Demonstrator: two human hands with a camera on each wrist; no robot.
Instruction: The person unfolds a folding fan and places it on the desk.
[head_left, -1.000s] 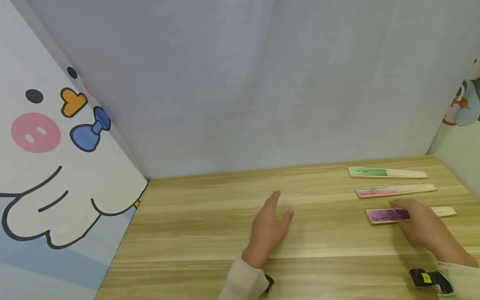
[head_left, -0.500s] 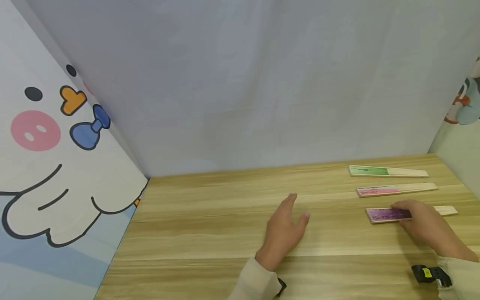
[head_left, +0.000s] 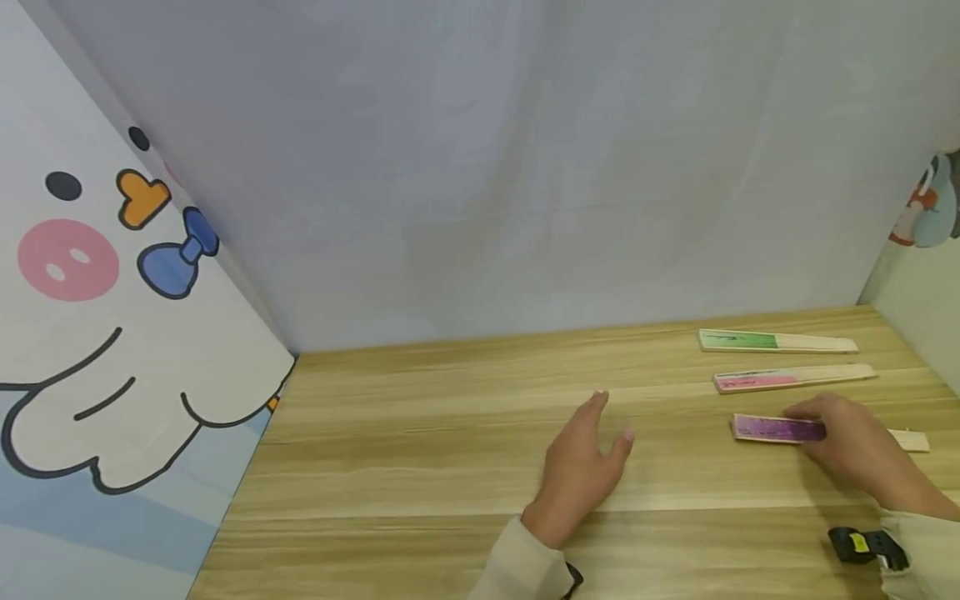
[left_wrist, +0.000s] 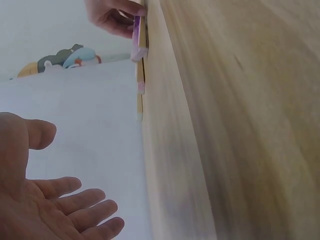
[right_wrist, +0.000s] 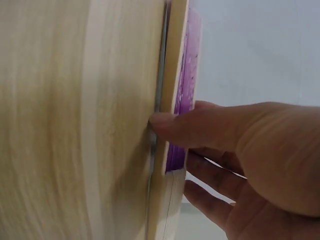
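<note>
Three folded hand fans lie at the right of the wooden table: a green one point(head_left: 738, 340) at the back, a pink one point(head_left: 757, 382) in the middle and a purple one point(head_left: 778, 429) nearest me. My right hand point(head_left: 858, 446) grips the purple fan about its middle, thumb on the near edge and fingers on the far one. In the right wrist view a thin dark gap shows between the purple fan point(right_wrist: 186, 85) and the tabletop. My left hand point(head_left: 581, 467) is held over the table's middle with fingers extended and thumb apart, touching nothing.
The wooden table point(head_left: 390, 450) meets a pale grey cloth point(head_left: 465, 208) at the back. A white panel with a cartoon bird point(head_left: 82, 350) stands along the left side, and another printed panel point(head_left: 926, 275) stands at the right.
My left hand has moved to the right over the table. The purple fan has turned slightly in my right hand, its bare end swinging nearer to me. The other fans lie still.
</note>
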